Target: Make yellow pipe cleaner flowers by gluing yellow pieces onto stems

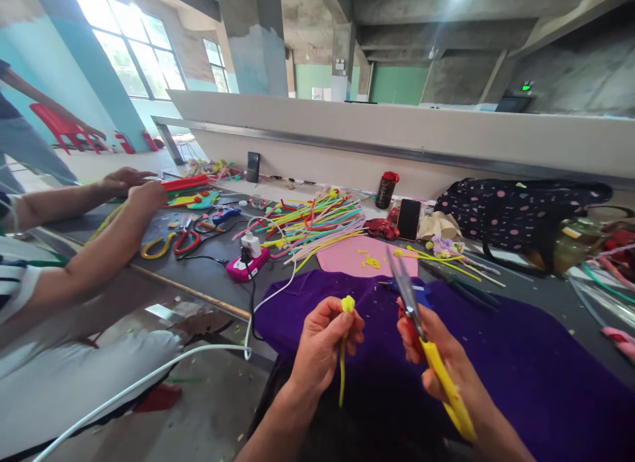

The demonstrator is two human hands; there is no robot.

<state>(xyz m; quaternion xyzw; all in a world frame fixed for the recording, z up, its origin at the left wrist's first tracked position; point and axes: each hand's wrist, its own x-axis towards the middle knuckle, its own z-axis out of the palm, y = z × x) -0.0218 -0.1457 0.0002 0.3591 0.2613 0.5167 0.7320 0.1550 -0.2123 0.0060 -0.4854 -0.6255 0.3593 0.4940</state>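
- By the left hand, the yellow stem is pinched between thumb and fingers; its folded head is held up, and its tail is left hanging below.
- By the right hand, the scissors are gripped around the handles, blades slightly parted and pointed up and away.
- The yellow stem is held over the near side of the purple cloth, left of the scissors and apart from them.
- Just beyond the purple cloth, the pink sheet is strewn with yellow scraps.
- Farther off, coloured stems are heaped left of the black phone and the bottle.
- At far right, the dotted bag is set on the dark table.
- To the left, a white plug is seated in the magenta socket; red scissors are laid beyond it, farther left.
- At far left, red stems are held by another person's hands.
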